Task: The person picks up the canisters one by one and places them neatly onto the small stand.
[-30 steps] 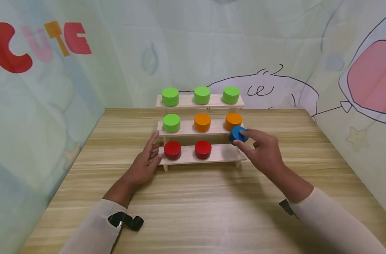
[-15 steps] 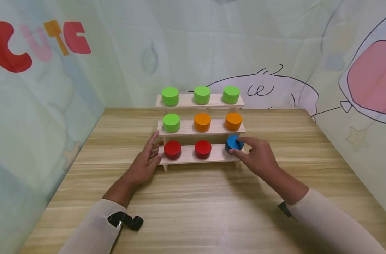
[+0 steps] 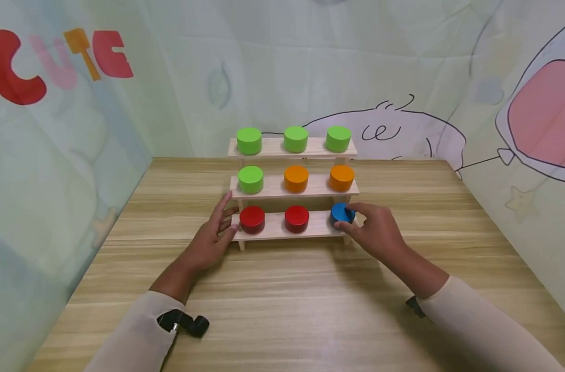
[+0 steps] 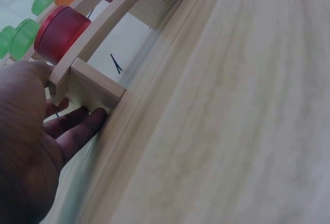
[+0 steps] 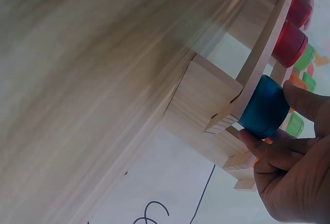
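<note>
A three-tier wooden display rack point(image 3: 319, 227) stands on the table. My left hand point(image 3: 210, 243) holds its left end; in the left wrist view the thumb lies at the bottom shelf's end and the other fingers touch the leg below. My right hand point(image 3: 380, 230) pinches a blue round block point(image 3: 340, 216) between thumb and fingers at the right end of the bottom shelf. In the right wrist view the blue block's base meets the shelf. On that same shelf sit two red round blocks, one on the left point(image 3: 252, 219) and one in the middle point(image 3: 296, 218).
Above, the middle shelf bears a green block point(image 3: 250, 180) and two orange blocks, one in the centre point(image 3: 295, 179) and one on the right point(image 3: 341, 178). Three green blocks line the top shelf, one in its middle point(image 3: 295, 139). A printed cloth backdrop point(image 3: 273, 67) surrounds the wood-grain table point(image 3: 282, 310).
My right hand has moved down and slightly left, bringing the blue block from in front of the middle shelf's right end to the bottom shelf. The left hand has stayed in place.
</note>
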A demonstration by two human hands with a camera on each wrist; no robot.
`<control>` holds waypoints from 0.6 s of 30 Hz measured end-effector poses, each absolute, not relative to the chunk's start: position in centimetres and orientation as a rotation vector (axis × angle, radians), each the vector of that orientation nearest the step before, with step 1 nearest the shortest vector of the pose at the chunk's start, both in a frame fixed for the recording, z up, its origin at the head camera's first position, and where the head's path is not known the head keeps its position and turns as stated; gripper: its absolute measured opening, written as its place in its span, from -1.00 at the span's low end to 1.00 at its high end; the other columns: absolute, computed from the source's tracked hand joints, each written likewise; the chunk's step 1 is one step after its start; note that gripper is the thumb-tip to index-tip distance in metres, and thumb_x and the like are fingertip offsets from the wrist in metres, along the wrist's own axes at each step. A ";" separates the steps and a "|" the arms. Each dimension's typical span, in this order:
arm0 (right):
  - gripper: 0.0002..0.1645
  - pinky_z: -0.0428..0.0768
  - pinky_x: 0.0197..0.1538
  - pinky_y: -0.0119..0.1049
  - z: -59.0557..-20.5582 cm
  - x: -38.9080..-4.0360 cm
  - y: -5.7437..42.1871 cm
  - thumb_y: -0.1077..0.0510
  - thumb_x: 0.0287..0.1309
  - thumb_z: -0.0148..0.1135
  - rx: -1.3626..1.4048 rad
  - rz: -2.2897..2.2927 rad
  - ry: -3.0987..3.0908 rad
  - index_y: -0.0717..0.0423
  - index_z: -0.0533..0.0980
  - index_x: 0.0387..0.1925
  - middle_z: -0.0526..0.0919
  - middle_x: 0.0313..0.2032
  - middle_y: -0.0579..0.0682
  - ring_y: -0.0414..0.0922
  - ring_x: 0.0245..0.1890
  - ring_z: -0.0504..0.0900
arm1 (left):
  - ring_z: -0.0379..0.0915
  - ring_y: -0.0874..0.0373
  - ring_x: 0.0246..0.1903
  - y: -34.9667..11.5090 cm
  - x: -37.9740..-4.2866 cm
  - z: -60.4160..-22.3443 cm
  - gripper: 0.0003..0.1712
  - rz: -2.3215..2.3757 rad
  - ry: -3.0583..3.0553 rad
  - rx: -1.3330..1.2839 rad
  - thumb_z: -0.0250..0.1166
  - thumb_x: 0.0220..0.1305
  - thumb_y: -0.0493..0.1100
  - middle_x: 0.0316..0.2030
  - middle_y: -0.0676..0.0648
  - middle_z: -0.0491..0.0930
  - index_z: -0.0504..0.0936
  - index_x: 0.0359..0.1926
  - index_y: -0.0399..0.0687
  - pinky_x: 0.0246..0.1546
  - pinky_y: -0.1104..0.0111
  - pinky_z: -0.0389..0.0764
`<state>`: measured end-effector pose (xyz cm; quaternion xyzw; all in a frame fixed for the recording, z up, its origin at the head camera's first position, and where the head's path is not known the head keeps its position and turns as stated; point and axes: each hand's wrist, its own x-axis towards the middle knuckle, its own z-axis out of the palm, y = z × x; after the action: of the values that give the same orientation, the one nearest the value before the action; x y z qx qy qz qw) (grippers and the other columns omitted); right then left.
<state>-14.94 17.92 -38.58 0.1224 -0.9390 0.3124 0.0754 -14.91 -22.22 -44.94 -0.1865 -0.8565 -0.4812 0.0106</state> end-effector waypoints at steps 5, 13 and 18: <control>-0.30 0.82 0.15 0.18 -38.5 -14.9 17.9 -0.02 0.27 0.63 0.363 0.918 -2.832 0.27 0.67 0.31 0.73 0.30 0.27 0.27 0.16 0.78 | 0.43 -0.44 0.50 -22.2 -14.9 -44.9 -0.02 -1.511 -2.675 -0.578 0.12 0.71 -0.22 0.64 -0.40 0.26 -0.28 0.81 0.31 0.47 -0.21 0.47; -0.26 0.77 0.27 0.19 -38.5 -15.1 17.9 -0.05 0.25 0.64 0.349 0.912 -2.849 0.24 0.65 0.34 0.72 0.32 0.24 0.25 0.22 0.74 | 0.43 -0.43 0.50 -22.2 -14.9 -44.9 -0.03 -1.497 -2.677 -0.575 0.11 0.72 -0.21 0.63 -0.40 0.27 -0.28 0.81 0.30 0.48 -0.20 0.47; -0.22 0.71 0.35 0.22 -38.5 -14.9 18.1 -0.06 0.23 0.65 0.354 0.911 -2.854 0.22 0.63 0.37 0.71 0.33 0.24 0.25 0.34 0.70 | 0.44 -0.43 0.49 -22.2 -14.9 -44.9 -0.04 -1.489 -2.682 -0.574 0.10 0.72 -0.20 0.63 -0.41 0.27 -0.29 0.81 0.29 0.46 -0.21 0.49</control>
<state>-14.88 18.09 -38.51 0.1170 -0.9443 0.3013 0.0623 -14.90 -22.22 -44.93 -0.1839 -0.8593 -0.4771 0.0105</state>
